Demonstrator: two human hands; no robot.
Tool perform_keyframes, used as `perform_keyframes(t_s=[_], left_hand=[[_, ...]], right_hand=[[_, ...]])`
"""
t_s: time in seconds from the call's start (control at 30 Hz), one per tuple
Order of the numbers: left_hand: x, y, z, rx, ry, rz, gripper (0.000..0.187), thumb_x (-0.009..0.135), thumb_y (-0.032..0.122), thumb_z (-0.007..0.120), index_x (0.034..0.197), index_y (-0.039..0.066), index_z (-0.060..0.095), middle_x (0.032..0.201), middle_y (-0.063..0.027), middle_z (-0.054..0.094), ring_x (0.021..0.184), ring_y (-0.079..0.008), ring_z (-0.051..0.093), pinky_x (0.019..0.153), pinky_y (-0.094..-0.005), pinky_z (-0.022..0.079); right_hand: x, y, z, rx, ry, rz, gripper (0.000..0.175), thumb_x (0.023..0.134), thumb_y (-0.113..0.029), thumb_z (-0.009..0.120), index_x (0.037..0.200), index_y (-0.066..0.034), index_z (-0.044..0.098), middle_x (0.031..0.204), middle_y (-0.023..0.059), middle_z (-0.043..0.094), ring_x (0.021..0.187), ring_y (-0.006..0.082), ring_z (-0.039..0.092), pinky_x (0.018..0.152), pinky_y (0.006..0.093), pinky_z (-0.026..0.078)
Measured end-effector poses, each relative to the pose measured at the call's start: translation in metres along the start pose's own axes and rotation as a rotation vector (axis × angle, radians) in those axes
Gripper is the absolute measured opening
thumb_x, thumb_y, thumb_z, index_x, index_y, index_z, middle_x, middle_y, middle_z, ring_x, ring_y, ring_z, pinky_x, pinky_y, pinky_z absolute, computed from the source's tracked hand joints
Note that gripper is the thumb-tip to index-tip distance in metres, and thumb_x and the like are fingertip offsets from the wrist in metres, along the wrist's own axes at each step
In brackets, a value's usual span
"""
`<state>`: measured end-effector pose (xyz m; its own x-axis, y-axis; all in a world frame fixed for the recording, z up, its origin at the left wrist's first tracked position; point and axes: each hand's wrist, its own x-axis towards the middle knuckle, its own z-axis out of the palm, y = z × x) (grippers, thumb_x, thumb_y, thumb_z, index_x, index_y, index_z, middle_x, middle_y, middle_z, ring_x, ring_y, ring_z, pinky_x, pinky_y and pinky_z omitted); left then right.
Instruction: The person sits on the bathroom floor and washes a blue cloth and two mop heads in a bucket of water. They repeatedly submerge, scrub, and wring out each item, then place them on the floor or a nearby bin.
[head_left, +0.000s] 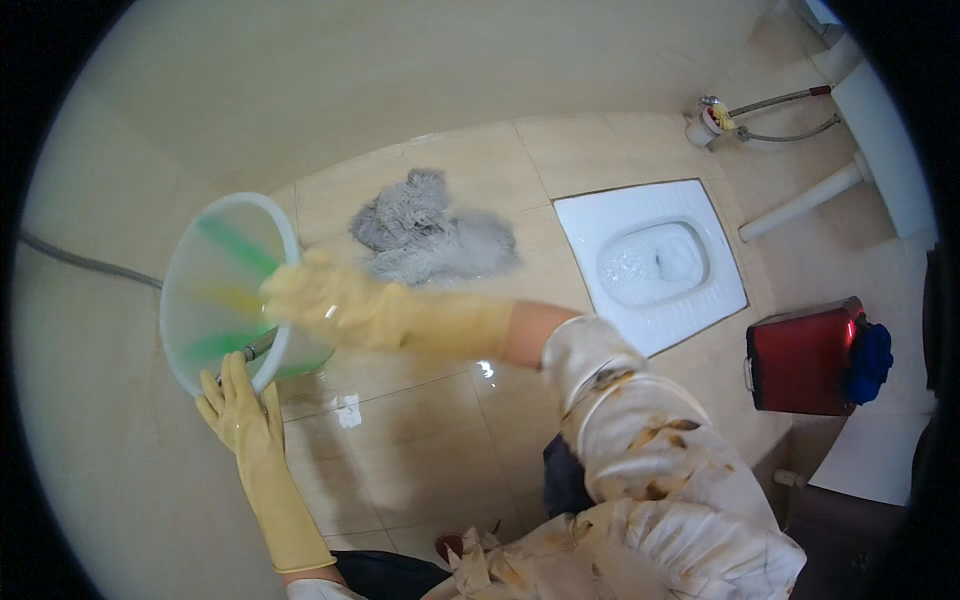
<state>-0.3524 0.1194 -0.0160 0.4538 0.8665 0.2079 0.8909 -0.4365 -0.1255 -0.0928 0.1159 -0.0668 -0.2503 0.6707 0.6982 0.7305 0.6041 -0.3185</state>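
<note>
A translucent white plastic bucket (289, 225) with green and yellow patches stands tilted in view at the left. My left hand (244, 409), in a long yellow rubber glove, is at its near rim. Its fingers close around a metal-and-dark tube fitting (260, 344) that points into the bucket. Motion blurs my right hand (319, 296), gloved the same way, at the bucket's right rim; its finger pose is unclear. Just beyond that hand, a heap of grey shaggy fabric (420, 225), perhaps a mat, lies on the tiled floor.
A white squat toilet (652, 262) is set in the floor. To its right are a red bin (802, 360) with a blue cloth (870, 364), a white pipe (802, 199) and braided hoses (780, 101). Another hose (90, 264) runs behind the bucket. Wet tiles (405, 420) shine below my right arm.
</note>
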Motion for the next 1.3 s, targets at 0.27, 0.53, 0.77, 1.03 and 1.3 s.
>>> perform_keyframes(t_s=[0.27, 0.53, 0.77, 1.03, 1.3], left_hand=[[-0.007, 0.007, -0.007, 0.016, 0.022, -0.039, 0.063, 0.09, 0.018, 0.071, 0.146, 0.008, 0.045, 0.146, -0.012, 0.054, 0.144, -0.042, 0.036, 0.121, -0.0536, 0.021], [-0.014, 0.001, -0.018, 0.072, -0.001, -0.071, 0.067, 0.088, 0.017, 0.076, 0.147, 0.008, 0.046, 0.147, -0.0199, 0.05, 0.141, -0.0399, 0.04, 0.119, -0.0529, 0.025], [-0.044, 0.055, -0.058, -0.579, 0.323, 0.043, 0.055, 0.094, 0.015, 0.07, 0.142, -0.001, 0.051, 0.146, -0.0249, 0.051, 0.134, -0.0388, 0.05, 0.113, -0.0458, 0.037], [-0.059, 0.185, 0.001, -1.433, -0.733, -0.022, 0.055, 0.095, 0.022, 0.068, 0.143, 0.0, 0.051, 0.138, -0.0181, 0.06, 0.124, -0.0262, 0.06, 0.104, -0.0356, 0.046], [-0.04, 0.206, 0.027, -1.746, -0.78, -0.214, 0.058, 0.097, 0.024, 0.067, 0.145, -0.003, 0.047, 0.138, -0.0202, 0.057, 0.127, -0.025, 0.056, 0.107, -0.0347, 0.044]], right_hand=[[-0.178, 0.153, -0.078, -0.271, -0.101, 1.583, 0.044, 0.085, -0.02, 0.066, 0.125, -0.0016, 0.066, 0.127, 0.0248, 0.065, 0.122, 0.0374, 0.061, 0.104, 0.0437, 0.049], [-0.226, 0.097, 0.042, 0.215, 0.116, 1.817, 0.069, 0.082, -0.025, 0.073, 0.14, 0.0039, 0.05, 0.138, 0.0266, 0.058, 0.129, 0.0403, 0.056, 0.109, 0.0444, 0.046], [-0.207, 0.074, -0.062, 1.185, 0.894, 1.766, 0.04, 0.091, -0.01, 0.065, 0.129, 0.0021, 0.06, 0.123, 0.0213, 0.066, 0.11, 0.0366, 0.065, 0.092, 0.0488, 0.056], [-0.074, 0.06, -0.281, 0.693, 0.851, 1.245, 0.04, 0.086, -0.008, 0.076, 0.122, 0.0064, 0.063, 0.107, 0.016, 0.072, 0.098, 0.0254, 0.069, 0.088, 0.0386, 0.057], [-0.08, -0.023, -0.219, 0.343, 0.537, 1.136, 0.049, 0.088, -0.02, 0.079, 0.126, 0.0038, 0.062, 0.101, 0.0087, 0.072, 0.088, 0.0177, 0.066, 0.077, 0.033, 0.054]])
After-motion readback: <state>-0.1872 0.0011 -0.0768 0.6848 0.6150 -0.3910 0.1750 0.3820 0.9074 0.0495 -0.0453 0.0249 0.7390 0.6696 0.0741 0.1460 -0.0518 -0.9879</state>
